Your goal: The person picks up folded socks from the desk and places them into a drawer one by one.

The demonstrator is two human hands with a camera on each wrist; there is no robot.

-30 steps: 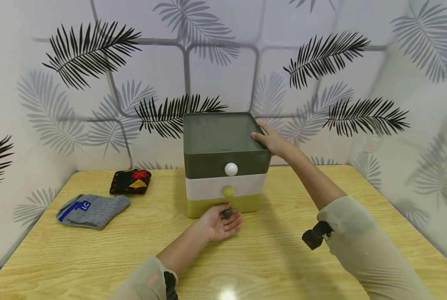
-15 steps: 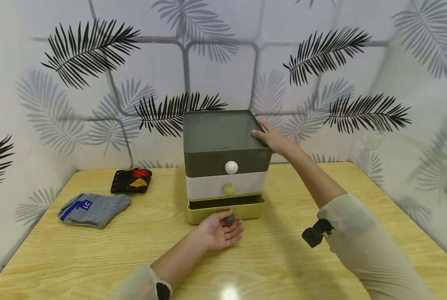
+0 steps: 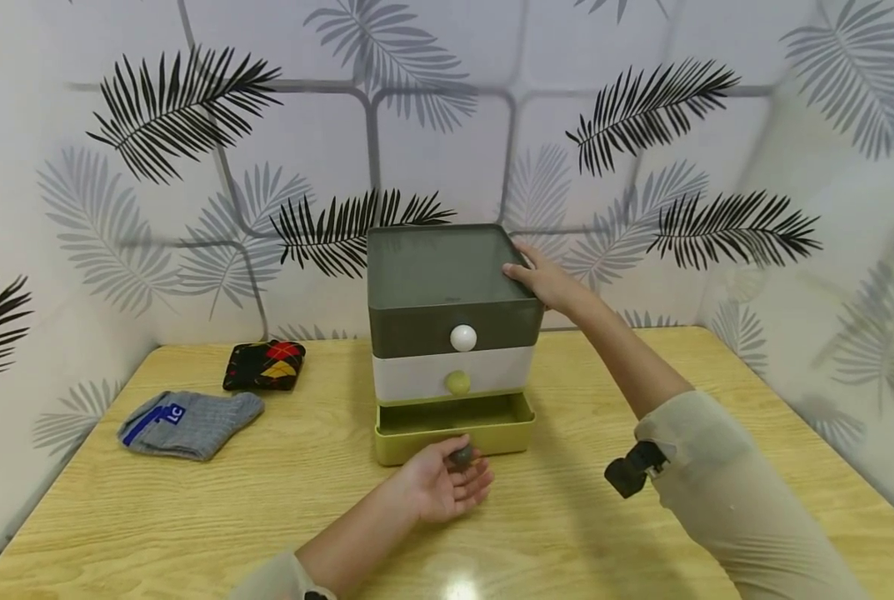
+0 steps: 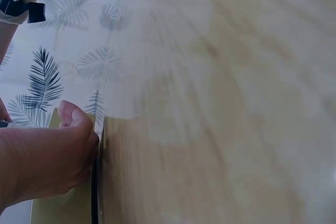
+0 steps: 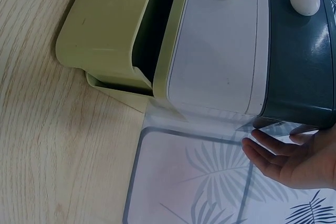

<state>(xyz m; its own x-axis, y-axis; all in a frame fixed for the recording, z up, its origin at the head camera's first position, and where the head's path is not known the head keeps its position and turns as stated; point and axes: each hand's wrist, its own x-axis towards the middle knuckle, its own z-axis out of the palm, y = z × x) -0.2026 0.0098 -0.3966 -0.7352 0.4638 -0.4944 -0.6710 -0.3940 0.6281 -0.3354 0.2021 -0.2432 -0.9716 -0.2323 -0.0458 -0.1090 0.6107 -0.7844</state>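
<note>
A small three-tier drawer box (image 3: 417,329), dark grey, white and yellow-green, stands on the table. Its bottom yellow-green drawer (image 3: 409,448) is pulled partway out, its inside dark with nothing visible there. My left hand (image 3: 442,487), palm up, pinches that drawer's dark round knob (image 3: 461,456) between thumb and fingers. At the box's upper right edge my right hand (image 3: 544,279) holds the rim, thumb over the top. In the right wrist view, several fingers (image 5: 268,161) lie along the box's side. White and green knobs mark the upper two drawers, both closed.
Left of the box lie a grey sock (image 3: 192,423) with a blue band and a folded black sock (image 3: 265,365) with red and yellow diamonds. The wooden table (image 3: 566,533) meets a leaf-patterned backdrop (image 3: 447,150) behind and at the sides.
My left hand has drawn the bottom drawer out toward me by its knob; it was closed a second ago. My right hand stays at the box's upper right edge.
</note>
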